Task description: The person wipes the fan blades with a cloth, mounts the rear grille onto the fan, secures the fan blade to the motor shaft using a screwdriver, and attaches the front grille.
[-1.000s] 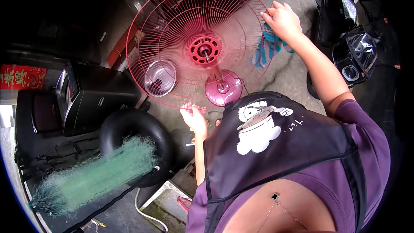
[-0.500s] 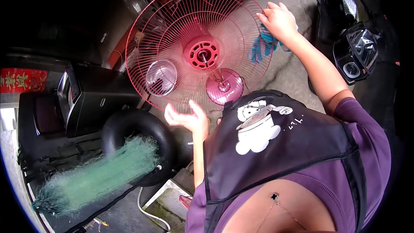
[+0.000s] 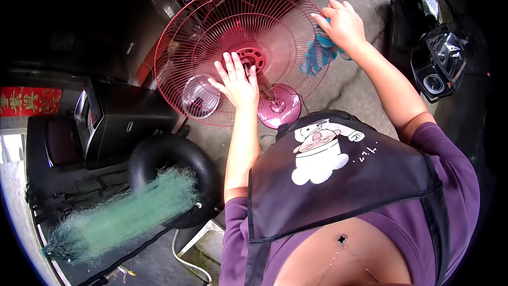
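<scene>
A pink-red wire fan guard point(image 3: 286, 2) stands tilted in front of me, its round slotted hub point(image 3: 255, 55) at the middle. My right hand point(image 3: 341, 25) grips the guard's right rim with bent fingers. Over the wires near the hub is my left hand point(image 3: 239, 82), open with fingers spread and nothing in it; whether it touches the guard is unclear. A teal, leafy-looking thing point(image 3: 316, 55) shows through the wires below my right hand; I cannot tell whether that hand holds it. Behind the lower wires are a pink round base point(image 3: 283, 107) and a clear round plastic piece point(image 3: 201, 97).
To the left lie a black inner tube point(image 3: 143, 153) and a green net bundle point(image 3: 127, 214), beside a dark boxy appliance point(image 3: 129, 127). Black scooter parts point(image 3: 436, 66) stand at the right. A pale hose point(image 3: 182, 257) runs by a concrete basin point(image 3: 209, 241) below.
My left hand has risen from below the guard's lower edge to in front of its hub. The guard has tilted slightly, while my right hand stays at its right rim.
</scene>
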Demonstrator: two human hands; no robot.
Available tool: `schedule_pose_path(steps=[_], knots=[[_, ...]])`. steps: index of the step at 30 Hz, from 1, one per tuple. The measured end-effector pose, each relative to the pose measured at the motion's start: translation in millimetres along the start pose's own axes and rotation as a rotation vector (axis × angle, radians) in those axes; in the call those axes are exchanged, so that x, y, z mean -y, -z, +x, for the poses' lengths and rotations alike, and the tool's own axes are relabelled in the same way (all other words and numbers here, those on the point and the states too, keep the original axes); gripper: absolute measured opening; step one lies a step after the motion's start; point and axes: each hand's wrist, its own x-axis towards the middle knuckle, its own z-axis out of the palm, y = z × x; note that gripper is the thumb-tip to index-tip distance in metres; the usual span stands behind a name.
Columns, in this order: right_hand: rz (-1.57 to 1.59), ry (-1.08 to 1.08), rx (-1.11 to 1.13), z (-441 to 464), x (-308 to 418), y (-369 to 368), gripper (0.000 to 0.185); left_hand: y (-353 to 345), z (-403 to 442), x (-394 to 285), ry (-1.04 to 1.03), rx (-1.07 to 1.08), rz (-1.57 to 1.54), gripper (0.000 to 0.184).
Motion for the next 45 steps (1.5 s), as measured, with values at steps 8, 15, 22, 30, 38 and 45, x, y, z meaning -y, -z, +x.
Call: schedule_pose_path(steps=[8,15,22,30,38,45], knots=[[0.169,-0.08,0.158,-10,-20,4,0.045,5,18,-5,-0.064,-0.247,0.05,0.059],[0.289,-0.041,0.392,-19,-33,-6,0.04,18,31,16,-0.259,-0.167,0.045,0.057],[0.108,-0.075,0.285,11,-21,-24,0.035,20,28,17,-0.246,-0.208,0.088,0.06],[0.201,-0.04,0.392,1,-22,-31,0.036,23,42,24,-0.259,-0.116,0.142,0.072],[0.114,-0.119,0.219,36,-31,-38,0.041,22,49,13,-0.312,-0.054,0.202,0.079],[0.196,-0.158,0.302,24,-45,-69,0.048,24,41,10,-0.343,-0.113,0.234,0.067]])
